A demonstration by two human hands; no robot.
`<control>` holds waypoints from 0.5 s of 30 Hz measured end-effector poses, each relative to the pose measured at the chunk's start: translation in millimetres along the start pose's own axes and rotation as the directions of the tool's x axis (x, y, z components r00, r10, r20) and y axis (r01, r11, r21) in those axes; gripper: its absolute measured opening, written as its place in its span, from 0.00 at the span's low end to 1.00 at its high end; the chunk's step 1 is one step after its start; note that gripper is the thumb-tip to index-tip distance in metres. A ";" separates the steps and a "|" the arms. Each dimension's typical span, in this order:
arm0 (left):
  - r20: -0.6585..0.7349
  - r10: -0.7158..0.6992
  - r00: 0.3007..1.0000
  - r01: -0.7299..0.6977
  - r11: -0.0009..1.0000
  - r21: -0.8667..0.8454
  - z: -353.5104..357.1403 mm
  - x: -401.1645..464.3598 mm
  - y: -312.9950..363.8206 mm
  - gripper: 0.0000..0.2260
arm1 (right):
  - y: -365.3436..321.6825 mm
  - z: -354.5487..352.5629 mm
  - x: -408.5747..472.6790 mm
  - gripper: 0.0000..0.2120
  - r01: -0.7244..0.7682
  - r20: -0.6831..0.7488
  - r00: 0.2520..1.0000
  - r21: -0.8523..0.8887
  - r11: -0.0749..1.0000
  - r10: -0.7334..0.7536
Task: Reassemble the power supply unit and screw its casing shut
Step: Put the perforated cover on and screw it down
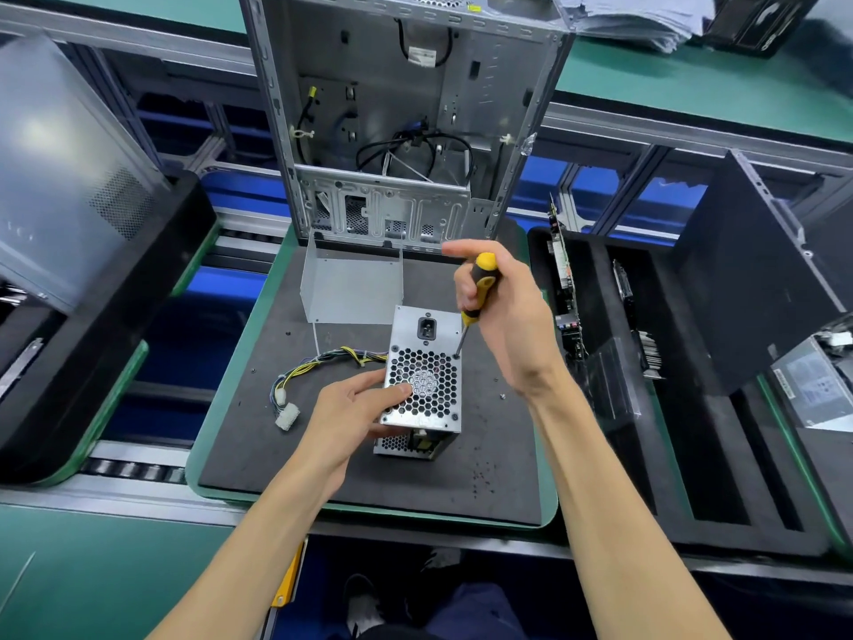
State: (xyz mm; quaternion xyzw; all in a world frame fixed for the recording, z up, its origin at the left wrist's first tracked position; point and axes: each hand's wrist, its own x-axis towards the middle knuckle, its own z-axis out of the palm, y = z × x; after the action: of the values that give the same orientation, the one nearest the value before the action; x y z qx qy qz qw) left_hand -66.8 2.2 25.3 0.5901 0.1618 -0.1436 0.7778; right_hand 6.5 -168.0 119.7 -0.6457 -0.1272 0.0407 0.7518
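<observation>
Grey metal: the power supply unit [424, 381] stands at the centre of the frame, its honeycomb fan grille and black mains socket facing up.
Mat: the unit rests on a dark foam mat [258, 455] that sits in a green-edged tray [217, 394].
Left hand [351, 413]: it comes in from the lower left, fingers wrapped round the unit's left side, thumb lying across the grille.
Right hand [503, 311]: right of centre, fingers curled tight round the handle of a yellow and black screwdriver [480, 288].
Screwdriver tip: the shaft slants down and left, its tip set at the grille's upper right corner, where a screw hole lies.
Cables: a bundle of yellow and black wires [318, 367] runs left from the unit, ending in white connectors on the mat.
Cover: a bent sheet-metal cover [351, 288] stands on the mat just above the unit, apart from it.
Computer case: an open metal computer case [397, 108] stands upright at the top centre, behind the cover.
Loose screws: small dark screws [482, 475] lie scattered on the mat, lower right of the unit.
Right side: a black foam tray [720, 455] holds circuit boards on edge.
</observation>
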 end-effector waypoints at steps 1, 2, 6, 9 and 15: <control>-0.002 0.000 1.000 0.000 1.000 -0.001 0.8 0.0 0.2 0.11 | -1.1 -0.2 1.0 0.19 -0.012 0.021 1.000 0.008 1.000 0.012; -0.005 -0.001 1.000 0.001 1.000 -0.001 1.4 -0.1 0.7 0.10 | -1.6 0.1 1.7 0.17 -0.021 0.028 0.999 0.008 1.000 0.021; -0.008 -0.006 1.000 0.006 1.000 -0.001 1.2 -0.7 1.3 0.10 | 3.0 3.9 -0.4 0.12 -0.009 -0.044 0.999 -0.062 0.998 0.006; -0.009 -0.016 1.000 0.016 1.000 0.002 1.1 -1.3 2.2 0.11 | 8.4 6.1 -5.4 0.12 0.045 -0.129 0.990 -0.157 0.987 -0.066; -0.020 -0.016 1.000 0.016 1.000 0.004 1.6 -2.1 1.0 0.12 | 11.8 17.5 -12.0 0.10 0.118 -0.263 0.948 -0.237 0.964 -0.181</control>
State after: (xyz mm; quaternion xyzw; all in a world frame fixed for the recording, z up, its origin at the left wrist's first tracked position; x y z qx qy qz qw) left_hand -68.1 1.0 27.5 0.5916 0.1740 -0.1443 0.7739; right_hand -8.1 -151.9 108.8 -0.7120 -0.0713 -0.1234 0.6875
